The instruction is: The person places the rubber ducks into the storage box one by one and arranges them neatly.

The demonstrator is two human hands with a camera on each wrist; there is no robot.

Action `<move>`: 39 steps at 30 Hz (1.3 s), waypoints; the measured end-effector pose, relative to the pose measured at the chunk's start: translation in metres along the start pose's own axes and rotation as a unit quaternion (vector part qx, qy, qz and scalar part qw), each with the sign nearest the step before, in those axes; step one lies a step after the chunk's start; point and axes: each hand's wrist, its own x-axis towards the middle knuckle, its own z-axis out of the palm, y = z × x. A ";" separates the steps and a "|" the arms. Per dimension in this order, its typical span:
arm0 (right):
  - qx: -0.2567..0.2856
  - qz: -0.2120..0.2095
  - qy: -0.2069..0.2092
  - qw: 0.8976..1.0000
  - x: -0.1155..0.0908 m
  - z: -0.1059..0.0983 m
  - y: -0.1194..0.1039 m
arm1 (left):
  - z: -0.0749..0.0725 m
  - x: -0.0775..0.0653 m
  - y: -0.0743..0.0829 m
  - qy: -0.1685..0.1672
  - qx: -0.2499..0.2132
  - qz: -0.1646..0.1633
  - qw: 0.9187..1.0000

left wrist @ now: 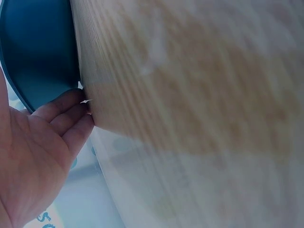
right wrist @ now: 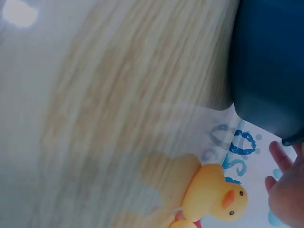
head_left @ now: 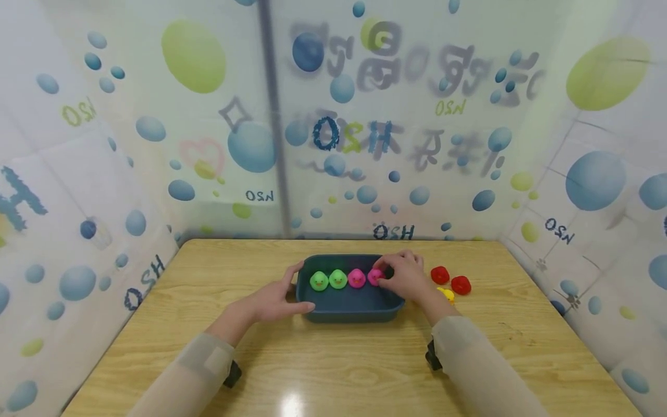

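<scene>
A dark blue rectangular bin [head_left: 339,317] stands on the table, with two green rubber ducks [head_left: 319,281] and two pink ones in a row inside. My right hand [head_left: 409,278] reaches over the bin's right end and pinches the rightmost pink rubber duck [head_left: 376,277] between thumb and fingers. At the left end, my left hand [head_left: 271,300] rests against the bin, its thumb across the near corner and index finger along the side. The left wrist view shows the other fingers [left wrist: 71,111] low beside the bin's wall, near the tabletop.
Two red rubber ducks [head_left: 461,285] and a yellow rubber duck [right wrist: 213,194] sit to the right of the bin, close to my right forearm. The wooden table [head_left: 219,260] is enclosed at the back and sides by patterned curtains [head_left: 219,133].
</scene>
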 end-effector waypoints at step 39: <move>-0.035 0.015 -0.018 0.999 0.001 0.008 -0.009 | 0.001 0.003 -0.001 0.003 0.003 0.007 1.000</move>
